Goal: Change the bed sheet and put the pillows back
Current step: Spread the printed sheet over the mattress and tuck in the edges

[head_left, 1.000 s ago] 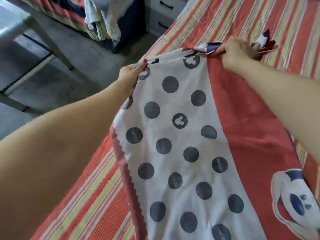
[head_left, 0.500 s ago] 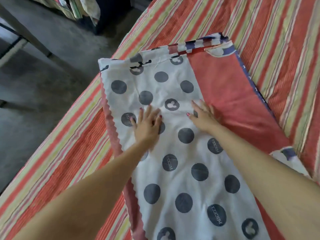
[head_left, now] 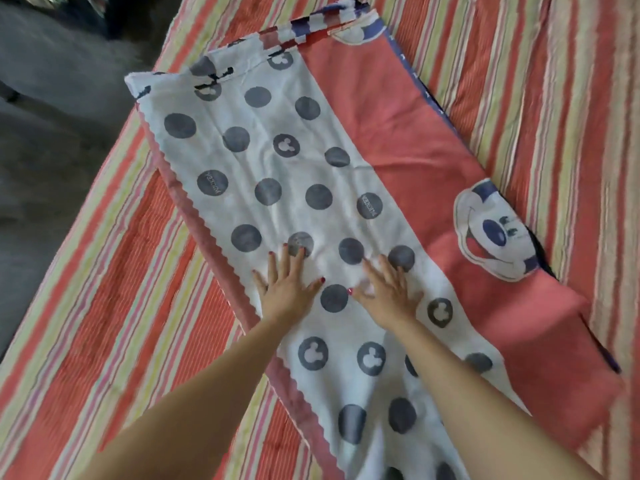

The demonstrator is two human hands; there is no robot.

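- The folded sheet [head_left: 311,168], white with dark dots and a red part, is lying across the middle of the frame on the striped bed [head_left: 104,323].
- The left hand [head_left: 289,289] and right hand [head_left: 388,296] are pressing flat on its lower centre, fingers spread and straight.

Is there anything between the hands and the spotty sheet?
No. The left hand and the right hand both lie flat, fingers spread, directly on the spotty sheet, which lies folded on the striped bed cover.
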